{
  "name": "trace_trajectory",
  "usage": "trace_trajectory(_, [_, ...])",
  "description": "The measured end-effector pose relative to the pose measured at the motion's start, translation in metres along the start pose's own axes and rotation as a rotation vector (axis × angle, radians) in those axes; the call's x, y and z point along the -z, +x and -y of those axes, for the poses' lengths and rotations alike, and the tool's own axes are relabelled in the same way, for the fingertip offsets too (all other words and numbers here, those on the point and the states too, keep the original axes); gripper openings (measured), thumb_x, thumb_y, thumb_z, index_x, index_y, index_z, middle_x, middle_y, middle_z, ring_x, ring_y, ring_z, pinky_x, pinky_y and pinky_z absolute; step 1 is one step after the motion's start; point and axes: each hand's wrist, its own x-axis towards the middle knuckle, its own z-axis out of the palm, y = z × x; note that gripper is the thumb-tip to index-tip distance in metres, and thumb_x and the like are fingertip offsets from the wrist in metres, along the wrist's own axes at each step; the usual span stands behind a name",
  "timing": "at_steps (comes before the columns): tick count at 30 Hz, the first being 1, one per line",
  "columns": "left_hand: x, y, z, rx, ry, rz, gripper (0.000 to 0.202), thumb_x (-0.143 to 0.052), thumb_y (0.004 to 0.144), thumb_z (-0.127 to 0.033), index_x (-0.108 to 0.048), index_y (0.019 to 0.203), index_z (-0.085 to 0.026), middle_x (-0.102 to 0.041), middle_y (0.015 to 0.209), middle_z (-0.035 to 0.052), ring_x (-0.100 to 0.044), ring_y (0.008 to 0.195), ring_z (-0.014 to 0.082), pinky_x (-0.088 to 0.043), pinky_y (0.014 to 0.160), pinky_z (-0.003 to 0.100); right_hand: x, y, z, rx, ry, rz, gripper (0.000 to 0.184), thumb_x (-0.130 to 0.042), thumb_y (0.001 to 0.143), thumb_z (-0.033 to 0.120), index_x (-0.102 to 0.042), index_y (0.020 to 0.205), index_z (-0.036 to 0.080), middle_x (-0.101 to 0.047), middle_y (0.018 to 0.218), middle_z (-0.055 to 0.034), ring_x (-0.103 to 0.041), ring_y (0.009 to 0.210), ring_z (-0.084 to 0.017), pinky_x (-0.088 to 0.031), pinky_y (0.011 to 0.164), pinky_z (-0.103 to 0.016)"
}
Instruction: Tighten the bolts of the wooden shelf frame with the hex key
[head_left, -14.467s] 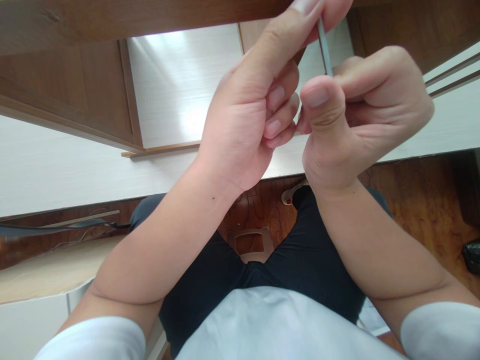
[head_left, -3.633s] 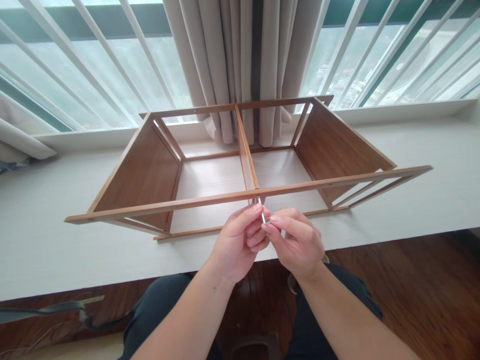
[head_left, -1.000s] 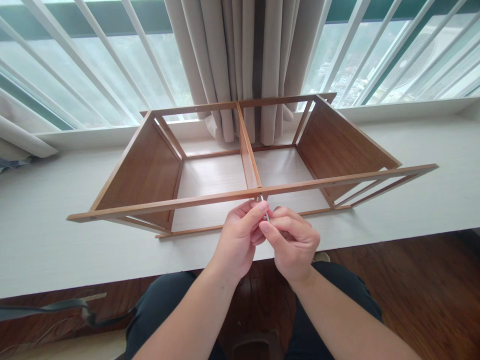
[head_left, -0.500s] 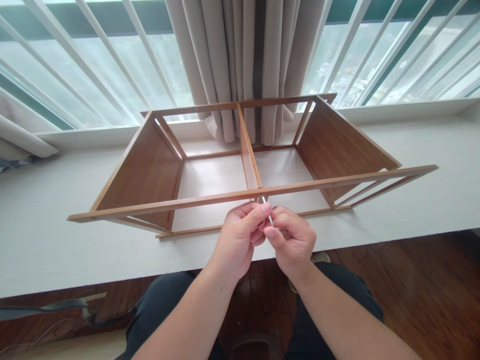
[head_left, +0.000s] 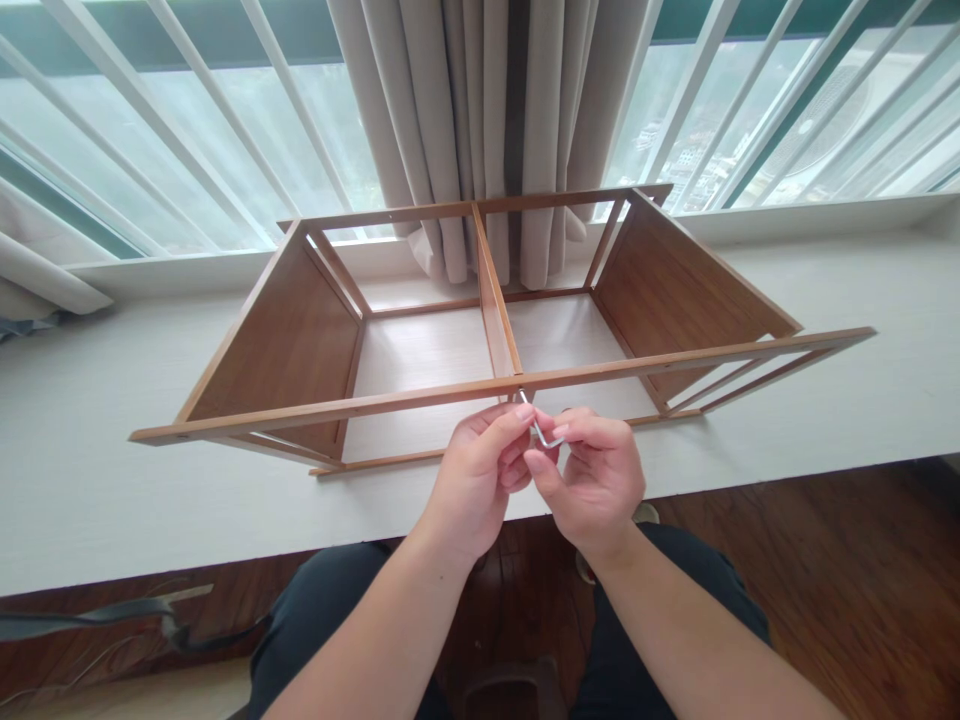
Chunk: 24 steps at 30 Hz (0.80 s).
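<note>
The left hand (head_left: pixel 476 485) pinches the slim silver L-shaped metal key (head_left: pixel 539 433), its tip at the straight brown wooden front rail (head_left: pixel 480 388). The right hand's (head_left: pixel 600 478) fingertips touch its bent end; whether they grip, I cannot tell.

We look through one camera worn on the person's head, placed on the near side of the wooden frame (head_left: pixel 493 295) and higher than it, facing forward and down. We stand close enough for the frame to span most of our view's width, both ends included, and we see into it over its near rail. Nearer to us than the frame are the left hand (head_left: pixel 480 465) and right hand (head_left: pixel 596 475). Beyond the frame our view reaches the curtain (head_left: pixel 457 130); on its near side, it drops to the floor (head_left: pixel 817 560).
</note>
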Motion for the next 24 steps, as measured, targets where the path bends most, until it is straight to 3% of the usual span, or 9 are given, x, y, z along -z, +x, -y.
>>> trace_trajectory(3, [0.000,0.000,0.001,-0.004,-0.017,0.017,0.025,-0.074,0.086,-0.035,-0.073,0.075,-0.013,-0.038,0.052,-0.0052,-0.035,0.045,0.0031,-0.021,0.043,0.016,0.002,0.001,0.000,0.051,-0.049,0.039,0.045,-0.074,0.083,0.005,-0.057,0.119,0.024,-0.066,0.094,-0.0012,-0.064,0.079,-0.012,-0.056,0.068,-0.027])
trace_trajectory(9, [0.003,0.001,0.002,0.026,-0.076,0.041,0.025,-0.075,0.087,-0.034,-0.072,0.074,-0.013,-0.030,0.054,-0.0074,-0.030,0.046,0.0025,-0.020,0.044,0.017,0.008,0.009,0.001,0.199,-0.136,0.084,0.062,-0.072,0.080,-0.006,-0.058,0.132,0.024,-0.069,0.101,-0.0036,-0.066,0.085,-0.012,-0.059,0.070,-0.028])
trace_trajectory(13, [0.005,0.002,0.002,0.025,-0.082,0.047,0.026,-0.075,0.087,-0.035,-0.071,0.074,-0.013,-0.028,0.056,-0.0077,-0.026,0.046,0.0024,-0.019,0.044,0.018,0.011,0.012,0.001,0.247,-0.166,0.101,0.056,-0.073,0.079,-0.007,-0.062,0.126,0.022,-0.069,0.099,-0.0041,-0.066,0.085,-0.013,-0.059,0.072,-0.029])
trace_trajectory(24, [0.003,0.003,0.003,0.020,-0.098,0.029,0.026,-0.077,0.087,-0.034,-0.070,0.073,-0.013,-0.028,0.055,-0.0081,-0.026,0.045,0.0017,-0.018,0.043,0.017,0.007,0.008,0.003,0.103,-0.084,0.055,0.034,-0.075,0.079,-0.003,-0.066,0.103,0.019,-0.067,0.094,-0.0034,-0.067,0.087,-0.014,-0.058,0.073,-0.030])
